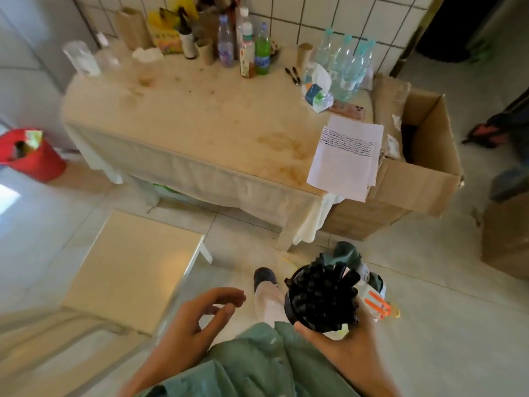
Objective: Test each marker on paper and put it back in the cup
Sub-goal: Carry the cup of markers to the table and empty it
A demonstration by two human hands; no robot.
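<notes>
Cradling the cup (320,303) of black markers (322,290) from below, the right hand (347,343) holds it upright, probably so nothing spills on the way to the table (200,116). The left hand (197,325) hangs empty, fingers loosely spread, just beside the cup. The paper (346,164), already scribbled with wavy lines, lies well ahead at the table's right corner.

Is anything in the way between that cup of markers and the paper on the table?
Nothing visible. The right hand holds the cup above the floor, the paper lies on the table's near right corner, and only open floor lies between.
</notes>
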